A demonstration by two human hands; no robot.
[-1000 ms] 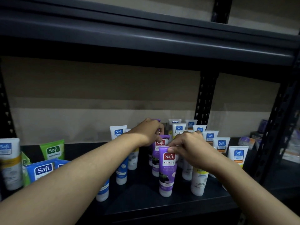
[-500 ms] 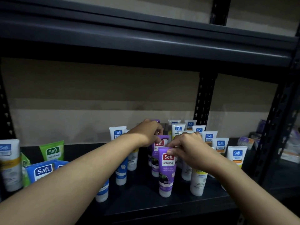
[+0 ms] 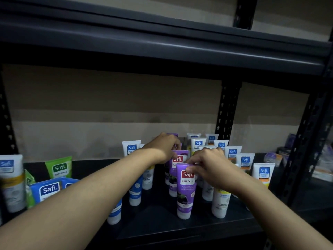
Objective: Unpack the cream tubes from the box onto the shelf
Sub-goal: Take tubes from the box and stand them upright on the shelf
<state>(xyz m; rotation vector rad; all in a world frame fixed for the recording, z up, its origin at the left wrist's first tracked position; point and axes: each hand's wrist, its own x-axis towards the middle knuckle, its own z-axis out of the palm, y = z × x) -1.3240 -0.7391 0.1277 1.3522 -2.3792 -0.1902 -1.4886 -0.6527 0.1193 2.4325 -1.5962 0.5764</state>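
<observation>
Several Safi cream tubes stand cap-down on the dark shelf (image 3: 155, 230). A purple Naturals tube (image 3: 185, 193) is the front one of a purple row, and my right hand (image 3: 210, 166) pinches its top edge. Behind it stands a second purple tube (image 3: 177, 160), whose top my left hand (image 3: 163, 147) grips with curled fingers. A third purple tube (image 3: 173, 135) shows just past my left knuckles. White tubes with blue labels (image 3: 232, 153) form rows to the right, and another white tube (image 3: 131, 147) stands to the left. No box is in view.
At the left stand a green tube (image 3: 59, 167), a blue tube (image 3: 47, 192) and a tall white tube (image 3: 10, 181). A black upright post (image 3: 227, 112) rises behind the tubes. Packets (image 3: 273, 157) lie at the far right, past another dark post (image 3: 306, 134).
Both hands stay on the purple tubes' tops; the camera has shifted slightly. The front purple tube has barely moved.
</observation>
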